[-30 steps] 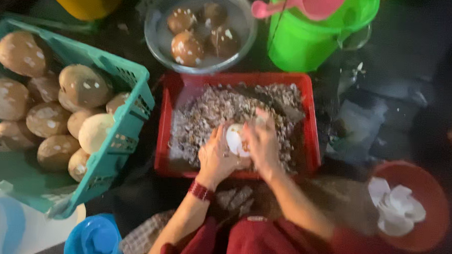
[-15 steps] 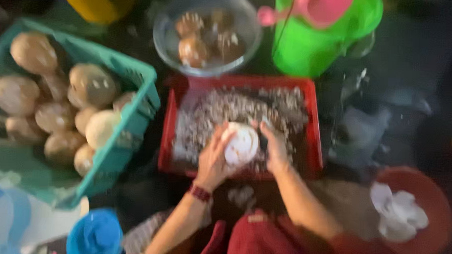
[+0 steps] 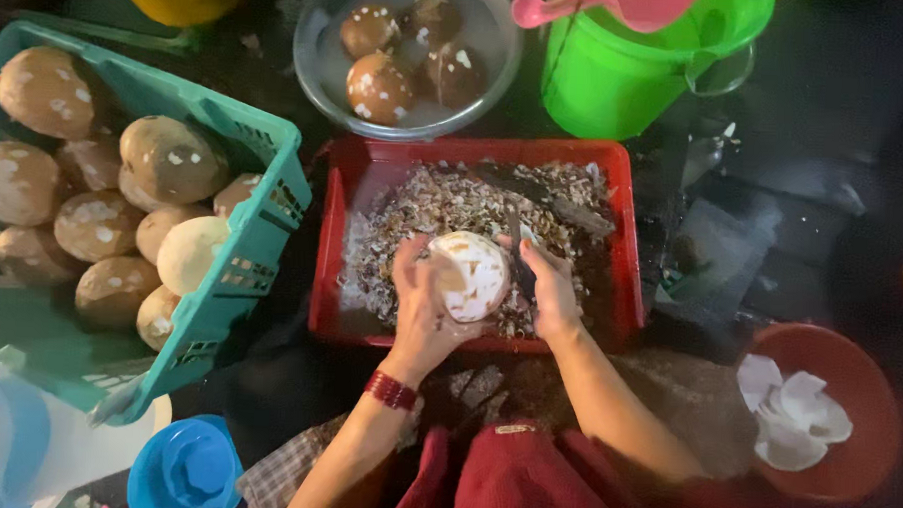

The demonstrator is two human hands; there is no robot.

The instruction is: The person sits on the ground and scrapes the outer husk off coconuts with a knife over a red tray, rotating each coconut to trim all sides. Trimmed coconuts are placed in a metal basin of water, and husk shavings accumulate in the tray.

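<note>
My left hand (image 3: 420, 308) cups a round, mostly white peeled coconut (image 3: 468, 275) over a red tray (image 3: 625, 290) full of brown and white shavings. My right hand (image 3: 548, 292) sits against the coconut's right side and grips a dark-bladed knife (image 3: 518, 254) held close to it. A red band circles my left wrist. A second knife or tool (image 3: 544, 195) lies across the shavings at the tray's back.
A teal crate (image 3: 257, 247) of brown coconuts stands left. A glass bowl (image 3: 327, 79) of water with coconuts is behind the tray, a green bucket (image 3: 628, 75) with a pink scoop beside it. A red bowl (image 3: 857, 398) with white pieces sits right; blue lids lie at lower left.
The coconut has turned in my hands, its white peeled face now showing more fully. My hands stay over the red tray; the view has shifted slightly.
</note>
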